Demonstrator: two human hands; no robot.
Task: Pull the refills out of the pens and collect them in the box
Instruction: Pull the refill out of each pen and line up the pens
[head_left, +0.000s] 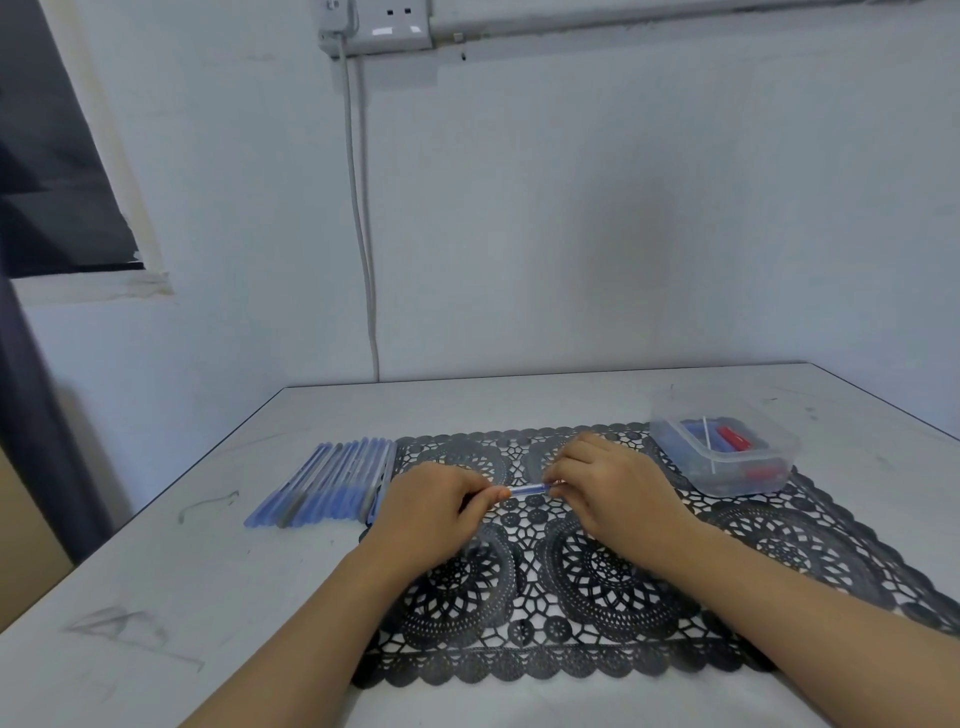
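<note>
Pen (529, 490) pinched at both ends by left hand (429, 506) and right hand (613, 480), over black lace mat (597, 582), box (724, 441) near right.

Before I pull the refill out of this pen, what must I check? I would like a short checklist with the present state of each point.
1. Left hand grips one end of the pen: ok.
2. Right hand pinches the other end: ok.
3. Refill already loosened: cannot tell, the fingers hide both ends.
4. Box has no lid on it: ok.
5. Mat between pen and box is free of things: ok.
6. More pens lie in the row of pens on the left: ok.
</note>
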